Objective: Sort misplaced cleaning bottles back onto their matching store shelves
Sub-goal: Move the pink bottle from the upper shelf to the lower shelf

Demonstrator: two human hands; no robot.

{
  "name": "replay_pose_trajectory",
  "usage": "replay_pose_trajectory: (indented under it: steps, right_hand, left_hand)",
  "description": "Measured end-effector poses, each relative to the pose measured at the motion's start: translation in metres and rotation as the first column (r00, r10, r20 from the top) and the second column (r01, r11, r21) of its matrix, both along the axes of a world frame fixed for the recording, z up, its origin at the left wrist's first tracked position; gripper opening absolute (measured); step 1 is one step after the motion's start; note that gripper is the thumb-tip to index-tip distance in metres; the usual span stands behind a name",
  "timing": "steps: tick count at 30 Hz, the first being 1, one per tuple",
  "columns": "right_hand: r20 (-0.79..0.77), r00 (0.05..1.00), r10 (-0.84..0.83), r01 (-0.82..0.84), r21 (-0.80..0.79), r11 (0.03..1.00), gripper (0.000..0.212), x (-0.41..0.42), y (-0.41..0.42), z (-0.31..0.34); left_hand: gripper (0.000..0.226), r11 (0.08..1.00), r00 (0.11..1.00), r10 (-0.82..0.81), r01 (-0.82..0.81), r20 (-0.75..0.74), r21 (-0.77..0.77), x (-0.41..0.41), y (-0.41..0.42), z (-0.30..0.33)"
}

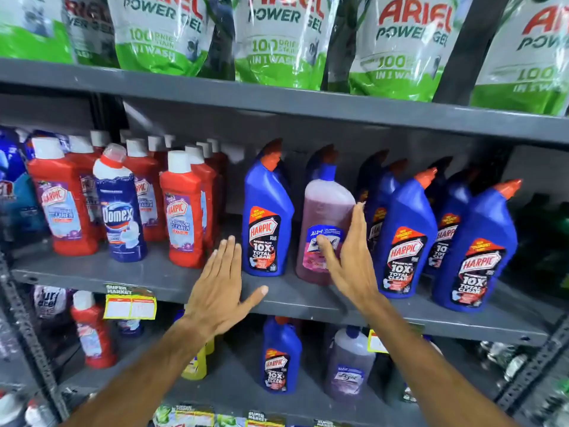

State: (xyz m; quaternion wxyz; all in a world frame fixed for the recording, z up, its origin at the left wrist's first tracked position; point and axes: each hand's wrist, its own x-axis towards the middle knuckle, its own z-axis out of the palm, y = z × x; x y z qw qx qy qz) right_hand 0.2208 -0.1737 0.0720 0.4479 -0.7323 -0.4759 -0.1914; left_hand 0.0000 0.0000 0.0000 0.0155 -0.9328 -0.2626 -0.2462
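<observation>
Both forearms were stretched up from the bottom of the frame toward the grey middle shelf (123,274). On that shelf, going from the left, a bunch of red Harpic bathroom cleaner bottles (63,195) with white caps was lined up in rows, and one dark blue Domex bottle (121,208) was parked right in among them, near the front edge. A yellow price tag (130,305) was stuck on the shelf lip below those.

Next over, the left hand (223,288) was held flat and spread wide, fingers together, thumb out, gripping nothing, just in front of the shelf edge and beside the first blue Harpic bottle (267,217). Right of that bottle, the pink Lizol bottle (326,217) was stood upright on the shelf, squeezed between blue Harpic bottles on both sides. The right hand (351,257) was pressed against its right flank, thumb laid across the label, fingers straight up, so only partly wrapped round it and not really clamped yet. More blue Harpic bottles (475,248) were lined up to the right.

Up top, Ariel Power Gel pouches (400,41) were hung over the upper shelf. Down below, another blue Harpic and a pale purple Lizol bottle (349,365) were seen.
</observation>
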Motion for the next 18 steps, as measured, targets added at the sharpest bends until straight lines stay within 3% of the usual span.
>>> replay_pose_trajectory:
  steps: [4, 9, 18]
  right_hand:
    - [-0.327, 0.932, 0.157, -0.129, 0.106, 0.986, 0.096, 0.003, 0.004, 0.002]
    - [-0.535, 0.820, 0.206, -0.177, 0.106, 0.979, 0.065, 0.026, 0.007, -0.001]
    - [-0.638, 0.689, 0.342, -0.267, 0.216, 0.939, 0.067, 0.037, 0.013, 0.001]
  left_hand:
    - [0.131, 0.991, 0.991, 0.059, -0.072, -0.120, -0.112, 0.000, 0.002, -0.010]
    - [0.137, 0.986, 0.980, 0.075, -0.100, -0.184, -0.131, 0.002, 0.005, -0.004]
    - [0.128, 0.988, 0.971, 0.100, -0.123, -0.216, -0.096, 0.002, 0.001, -0.002]
